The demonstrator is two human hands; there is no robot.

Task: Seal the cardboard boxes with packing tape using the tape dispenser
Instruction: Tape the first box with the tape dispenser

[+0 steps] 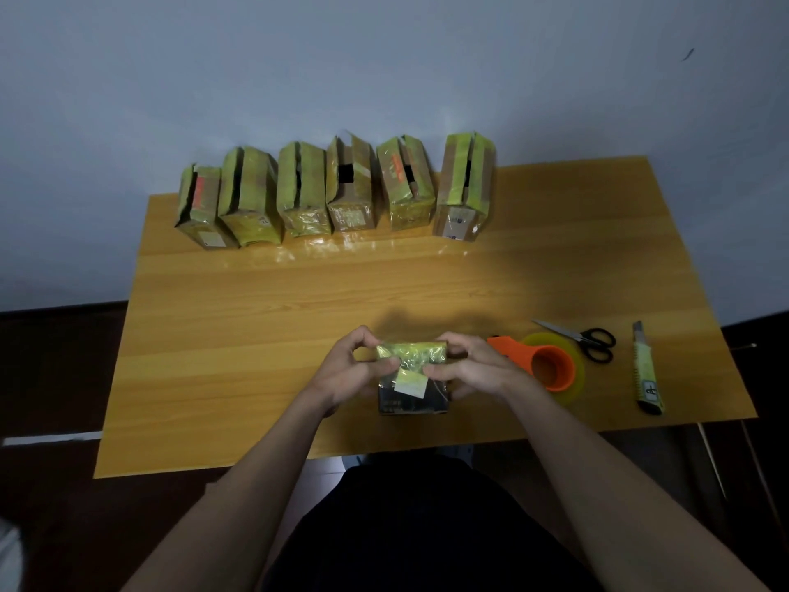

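Both hands, left hand and right hand, grip the small taped box by its sides, apparently steadying it to press down a tape end.

A pair of scissors with black handles lies near the right edge of the wooden tabletop, its blades closed and pointing to the left. Just beside it, closer to the right edge, lies a utility knife with a pale green body, its length running from the far side toward the near edge. Behind the tabletop stands a plain pale wall, and a dark floor shows at the left.
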